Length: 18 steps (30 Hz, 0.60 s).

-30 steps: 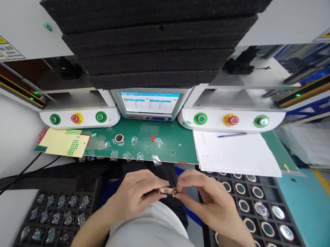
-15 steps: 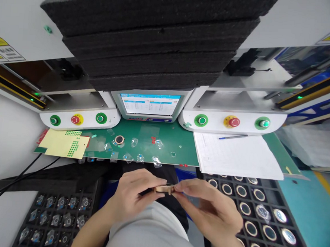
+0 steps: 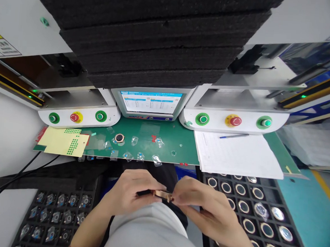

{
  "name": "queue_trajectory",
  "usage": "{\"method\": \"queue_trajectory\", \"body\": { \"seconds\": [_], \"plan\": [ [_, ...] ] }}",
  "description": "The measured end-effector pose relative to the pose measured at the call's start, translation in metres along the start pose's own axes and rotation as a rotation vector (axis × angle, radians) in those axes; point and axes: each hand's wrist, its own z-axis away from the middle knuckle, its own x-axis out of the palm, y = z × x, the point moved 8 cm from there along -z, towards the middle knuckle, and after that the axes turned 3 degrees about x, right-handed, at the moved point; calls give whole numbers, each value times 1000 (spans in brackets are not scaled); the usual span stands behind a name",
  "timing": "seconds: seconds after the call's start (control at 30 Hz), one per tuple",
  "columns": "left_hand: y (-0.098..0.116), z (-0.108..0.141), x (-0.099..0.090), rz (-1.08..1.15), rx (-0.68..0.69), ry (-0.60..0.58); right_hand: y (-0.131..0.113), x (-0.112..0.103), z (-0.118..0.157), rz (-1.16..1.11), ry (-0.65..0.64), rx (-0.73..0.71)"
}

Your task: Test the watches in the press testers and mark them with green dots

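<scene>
Yr L hand is clamped on the gold case, R hand pinching its R end, just your side of the worktop. On worktop: 1 gold-rimmed disc, papers w/ pen; dark tray below worktop's R end.

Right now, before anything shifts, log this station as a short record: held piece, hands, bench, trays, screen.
Held: thin, gold-coloured, metal-looking piece, seen edge-on
Left hand: pinches one end
Right hand: fingertips at the other end
Bench: green flat surface bearing a round, dark-faced, gold-rimmed disc and clear plastic scraps
Paper: yellow cards with green dots, left; white sheets topped by a blue pen, right
Left side: black gridded tray of film-covered parts
Right side: black gridded tray of round, gold-rimmed pieces
Screen: lit, text too small to read
</scene>
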Motion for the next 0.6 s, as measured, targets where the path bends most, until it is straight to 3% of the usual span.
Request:
{"method": "queue_trajectory", "body": {
  "seconds": [0.17, 0.27, 0.4, 0.6],
  "plan": [
    [5, 2, 0, -43, 7, 64, -5, 3, 1, 67, 9, -50],
    [8, 5, -2, -72, 19, 150, -12, -3, 1, 115, 149, -115],
    [9, 7, -3, -63, 37, 197, -11, -14, 5, 187, 355, -80],
    [8, 8, -3, -64, 46, 189, -12, -9, 3, 69, 276, -76]
  ]
}}
